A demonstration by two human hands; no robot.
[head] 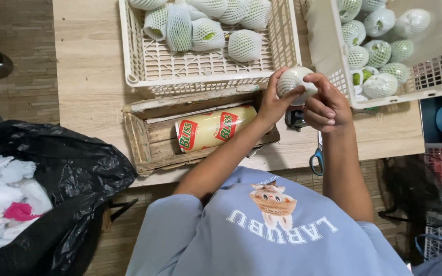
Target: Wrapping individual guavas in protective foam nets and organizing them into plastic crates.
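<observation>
Fruit, round, pale green and sleeved in white foam netting, sits between both of my hands, held above the wooden table in the gap between the two plastic crates. My left hand cups it from below and the side, thumb and fingers curled against the netting; my right hand closes on it from the other side, fingertips pinching at the top edge of the sleeve. Just behind the fruit stands the cream slotted crate, holding a cluster of netted fruits toward its far end, with the near half of its floor bare. To my right, the white crate tilts toward me, and more netted fruits are piled inside it; its near corner lies almost against my right knuckles. Under my left forearm lies a worn wooden tray with a cylindrical yellow packet lying on its side in it. A small dark object shows right beneath my hands, too hidden to identify. Blue-handled scissors rest at the table edge beside my right forearm. Off to my left a black plastic bag gapes, with white netting scraps inside.
</observation>
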